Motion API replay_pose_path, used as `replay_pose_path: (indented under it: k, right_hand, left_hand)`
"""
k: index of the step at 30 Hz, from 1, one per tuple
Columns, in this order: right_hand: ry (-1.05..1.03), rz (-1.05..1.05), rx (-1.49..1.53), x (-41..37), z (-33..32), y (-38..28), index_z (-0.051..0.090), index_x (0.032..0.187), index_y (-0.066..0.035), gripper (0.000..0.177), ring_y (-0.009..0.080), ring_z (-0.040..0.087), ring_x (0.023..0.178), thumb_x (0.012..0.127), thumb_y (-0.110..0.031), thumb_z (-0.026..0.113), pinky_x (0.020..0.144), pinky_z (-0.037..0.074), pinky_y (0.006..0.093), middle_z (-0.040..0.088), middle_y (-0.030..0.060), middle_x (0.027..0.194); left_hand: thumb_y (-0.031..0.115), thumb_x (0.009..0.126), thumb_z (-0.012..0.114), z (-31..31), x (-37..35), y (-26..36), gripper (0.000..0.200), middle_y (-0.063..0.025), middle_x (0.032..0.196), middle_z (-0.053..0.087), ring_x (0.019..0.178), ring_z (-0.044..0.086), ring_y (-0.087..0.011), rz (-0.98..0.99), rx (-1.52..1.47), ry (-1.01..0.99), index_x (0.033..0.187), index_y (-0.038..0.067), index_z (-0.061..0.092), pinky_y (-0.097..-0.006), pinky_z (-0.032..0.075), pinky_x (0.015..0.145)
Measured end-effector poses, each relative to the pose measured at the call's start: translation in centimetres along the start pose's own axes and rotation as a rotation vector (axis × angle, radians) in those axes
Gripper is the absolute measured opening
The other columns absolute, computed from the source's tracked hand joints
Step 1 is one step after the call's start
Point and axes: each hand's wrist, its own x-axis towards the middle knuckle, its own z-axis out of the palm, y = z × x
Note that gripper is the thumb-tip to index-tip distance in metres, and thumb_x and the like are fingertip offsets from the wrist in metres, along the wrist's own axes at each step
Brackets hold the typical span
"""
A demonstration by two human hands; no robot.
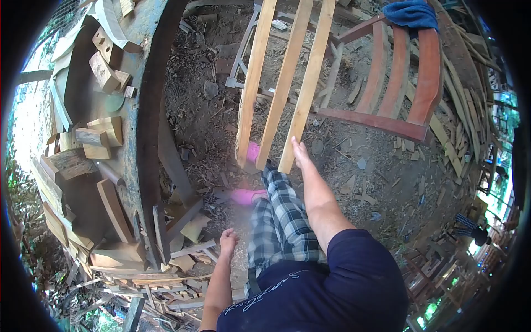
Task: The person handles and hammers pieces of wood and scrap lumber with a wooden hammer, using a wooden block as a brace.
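Note:
My right hand (299, 152) grips the edge of a long pale wooden plank (308, 88), near its lower end. Beside it, two similar planks, a middle one (286, 77) and a left one (255, 77), run roughly parallel, lying over a wooden chair frame (246, 47). Down by my side hangs my left hand (228, 242), its fingers curled and nothing visible in them. The planks' lower ends come close to my legs and pink shoes (248, 196).
On the left, a worn workbench (145, 105) bears wood blocks (104, 72) and offcuts. A red-brown slatted chair back (395, 77) with a blue cloth (410, 14) stands at upper right. Scrap wood (462, 110) is piled behind it. Chips litter the dirt floor (354, 166).

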Motion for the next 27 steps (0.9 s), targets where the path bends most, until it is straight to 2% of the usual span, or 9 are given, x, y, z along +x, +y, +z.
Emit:
replay_pose_path:
  k: [1, 3, 5, 10, 13, 17, 19, 22, 27]
  right_hand:
    - [0.001, -0.005, -0.003, -0.5, 0.2, -0.1, 0.048, 0.128, 0.001, 0.059, 0.0326, 0.05, 0.121, 0.094, -0.046, 0.058, 0.099, 0.042, 0.0432, 0.05, 0.0203, 0.13]
    - [0.65, -0.543, -0.399, -5.8, 1.7, -3.2, 0.052, 0.116, -0.001, 0.034, 0.0358, 0.053, 0.105, 0.092, -0.024, 0.058, 0.092, 0.043, 0.045, 0.054, 0.0213, 0.103]
    - [0.514, -0.704, -0.36, -6.1, 3.4, -3.9, 0.052, 0.11, -0.002, 0.026, 0.0374, 0.051, 0.1, 0.088, -0.014, 0.058, 0.09, 0.041, 0.0478, 0.049, 0.0203, 0.105]
    - [0.367, -0.42, -0.428, -5.3, 10.0, -5.0, 0.036, 0.134, 0.007, 0.079, 0.0421, 0.048, 0.123, 0.081, -0.037, 0.073, 0.106, 0.037, 0.0442, 0.047, 0.0316, 0.13]
    - [0.143, -0.022, -0.057, -4.2, 11.1, -6.4, 0.036, 0.133, 0.009, 0.083, 0.0396, 0.05, 0.122, 0.08, -0.041, 0.076, 0.106, 0.037, 0.0423, 0.047, 0.0305, 0.132]
    - [0.149, -0.128, 0.151, -4.7, 11.6, -5.3, 0.037, 0.131, 0.01, 0.087, 0.0357, 0.049, 0.123, 0.08, -0.05, 0.073, 0.107, 0.037, 0.0407, 0.051, 0.0272, 0.129]
    - [0.228, -0.276, 0.157, -7.4, 10.7, -6.3, 0.044, 0.123, 0.0, 0.077, 0.0314, 0.061, 0.099, 0.082, -0.061, 0.064, 0.087, 0.049, 0.0437, 0.06, 0.0201, 0.107]
    - [-0.214, 0.012, 0.618, -10.7, 7.7, -8.5, 0.047, 0.11, -0.017, 0.063, 0.0156, 0.05, 0.049, 0.083, -0.074, 0.054, 0.047, 0.043, 0.0332, 0.045, 0.0013, 0.059]
    - [-0.451, 0.075, 0.778, -13.1, 3.9, -11.2, 0.05, 0.096, -0.018, 0.059, 0.0149, 0.043, 0.051, 0.082, -0.075, 0.053, 0.047, 0.037, 0.0297, 0.044, 0.0015, 0.06]
  left_hand:
    - [0.012, 0.088, 0.063, 0.3, 0.2, 0.1, 0.036, -0.0028, 0.095, 0.062, 0.073, 0.062, -0.0129, -0.001, -0.01, -0.014, 0.123, 0.007, 0.054, -0.0259, 0.049, 0.064]
    - [0.012, 0.088, 0.062, 0.9, 0.3, 0.1, 0.036, -0.003, 0.095, 0.062, 0.073, 0.062, -0.013, 0.007, -0.024, -0.017, 0.123, 0.007, 0.054, -0.026, 0.049, 0.064]
    - [0.012, 0.089, 0.062, 1.7, 0.4, 0.4, 0.036, -0.0032, 0.095, 0.062, 0.073, 0.062, -0.013, 0.021, -0.036, -0.021, 0.123, 0.007, 0.055, -0.0261, 0.049, 0.064]
    - [0.011, 0.088, 0.059, 3.3, 0.1, 1.8, 0.037, -0.0092, 0.098, 0.063, 0.078, 0.062, -0.0162, 0.019, -0.018, -0.031, 0.124, 0.003, 0.054, -0.0291, 0.05, 0.067]
    - [0.011, 0.088, 0.059, 3.5, -0.4, 2.9, 0.038, -0.0105, 0.1, 0.064, 0.079, 0.062, -0.0171, 0.029, -0.018, -0.034, 0.124, 0.003, 0.054, -0.0298, 0.051, 0.069]
    - [0.011, 0.088, 0.058, 2.9, -0.9, 3.4, 0.04, -0.0104, 0.1, 0.064, 0.083, 0.064, -0.0188, 0.023, -0.033, -0.038, 0.127, 0.002, 0.053, -0.0303, 0.052, 0.072]
    - [0.011, 0.088, 0.058, 2.6, -0.7, 3.4, 0.04, -0.0099, 0.099, 0.064, 0.082, 0.064, -0.0184, 0.009, -0.019, -0.033, 0.127, 0.002, 0.053, -0.0304, 0.052, 0.071]
    - [0.011, 0.088, 0.059, 2.1, -0.2, 3.1, 0.039, -0.0095, 0.099, 0.064, 0.08, 0.064, -0.0178, 0.016, 0.0, -0.024, 0.125, 0.001, 0.054, -0.0295, 0.051, 0.069]
    - [0.008, 0.087, 0.061, 2.2, 0.7, 3.2, 0.034, -0.0049, 0.087, 0.061, 0.069, 0.06, -0.0137, 0.028, -0.044, -0.016, 0.12, 0.003, 0.054, -0.0276, 0.05, 0.061]
